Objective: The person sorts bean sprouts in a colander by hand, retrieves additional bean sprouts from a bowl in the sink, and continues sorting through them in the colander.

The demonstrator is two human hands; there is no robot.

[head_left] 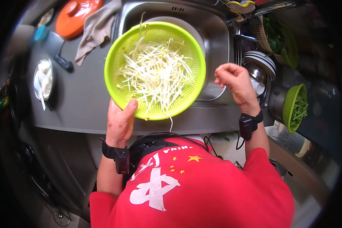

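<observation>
A lime-green colander [109, 81] of white bean sprouts [155, 74] is tilted over the near left part of the sink. My left hand [119, 119] grips its near-left rim, thumb on the inside and the other fingers hidden beneath. One sprout dangles over the near rim, and another sticks up at the far side. To the right of the colander, my right hand [235, 83] hovers above the sink's right edge, fingers curled together. Whether anything is between those fingertips cannot be made out. Behind the colander, part of a pale round basin [182, 24] shows in the steel sink [216, 45].
Left on the counter are an orange lid [78, 17], a beige cloth [97, 30] and a bowl of white food [45, 79] with a spoon. Right of the sink stand stacked bowls [260, 62], a basket of leafy greens [271, 36] and a green basket of beans [295, 108].
</observation>
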